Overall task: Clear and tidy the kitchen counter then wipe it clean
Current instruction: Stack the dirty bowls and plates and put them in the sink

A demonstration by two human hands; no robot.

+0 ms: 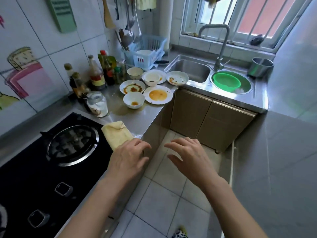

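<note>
Several dirty white plates and bowls sit on the steel counter [137,121]: a plate with yellow residue [158,95], a sauce-stained plate [132,87], a bowl with a brown spot [134,100], a stacked bowl on a plate [152,79], another stained plate [177,78] by the sink, and a small bowl [134,73]. A folded yellow cloth [116,133] lies at the counter edge beside the stove. My left hand [128,157] hovers over the cloth's near end, fingers relaxed. My right hand [190,157] floats open over the floor, holding nothing.
A black gas stove [51,169] fills the near left. Sauce bottles [96,74] and a glass jar [97,103] line the wall. A blue dish rack [145,50], double sink [190,69] with green colander [226,81], faucet [221,47] and steel pot [261,67] lie beyond. A brown spill [123,111] stains the counter.
</note>
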